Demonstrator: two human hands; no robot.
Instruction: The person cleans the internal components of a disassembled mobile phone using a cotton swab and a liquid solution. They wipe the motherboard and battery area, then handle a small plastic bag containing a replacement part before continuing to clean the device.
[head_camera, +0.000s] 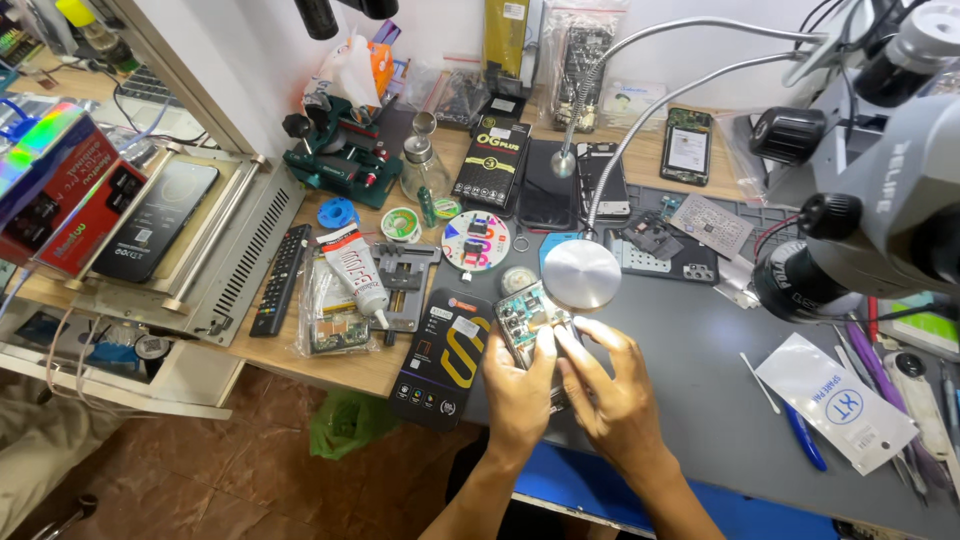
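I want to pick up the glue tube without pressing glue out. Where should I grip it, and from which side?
Grip the glue tube across its wide white body, near the upper flat end, not at the thin nozzle. It lies flat and slanted on a plastic bag left of the metal holder. Coming from above looks best, fingers on the two long sides.

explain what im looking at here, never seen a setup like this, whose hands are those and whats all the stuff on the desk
This is one picture from a camera worn on a person's head, looking down at their own two bare hands; there is no robot. The left hand and right hand together hold an opened phone with its circuit board showing, under bright light. They work over a grey mat on a cluttered repair bench. To the right stands a microscope. Nearby lie a round metal disc, a black and yellow flat box, a white glue tube, a black remote control and a blue pen.
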